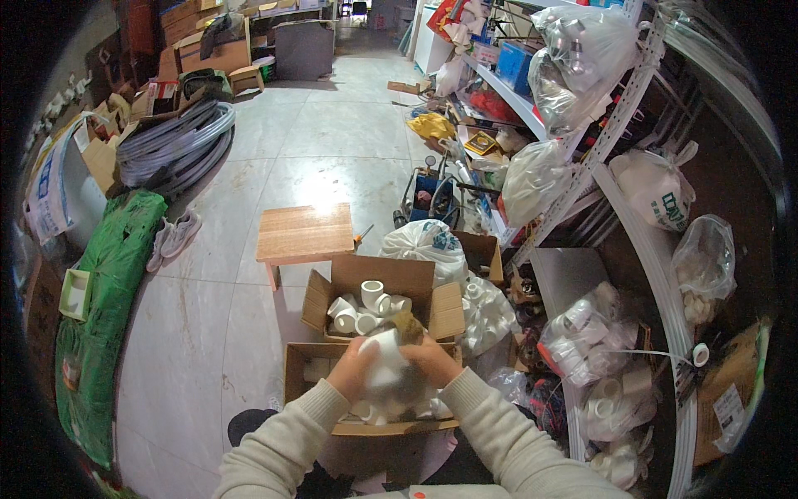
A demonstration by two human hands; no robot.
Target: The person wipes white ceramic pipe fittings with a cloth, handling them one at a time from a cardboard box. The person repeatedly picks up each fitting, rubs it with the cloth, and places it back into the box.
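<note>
Above the nearer open cardboard box (293,372), my two hands hold a white plastic pipe fitting (381,353), blurred by motion. My left hand (353,368) is closed round its left side. From the other side, my right hand (434,359) has its fingers curled in around a brownish, rag-like piece (406,327) pressed against the fitting's top; its exact kind is blurred. White fittings also lie in the near box, partly hidden by my hands. Just beyond, a second open cardboard box (384,270) holds several white pipe elbows (373,293).
A small wooden stool (305,233) stands beyond the boxes, with a white plastic bag (426,249) to its right. Shelving (611,137) hung with bagged fittings runs along the right. At left lie a green wrapped bundle (108,324), shoes (177,235) and coiled grey hose (179,145).
</note>
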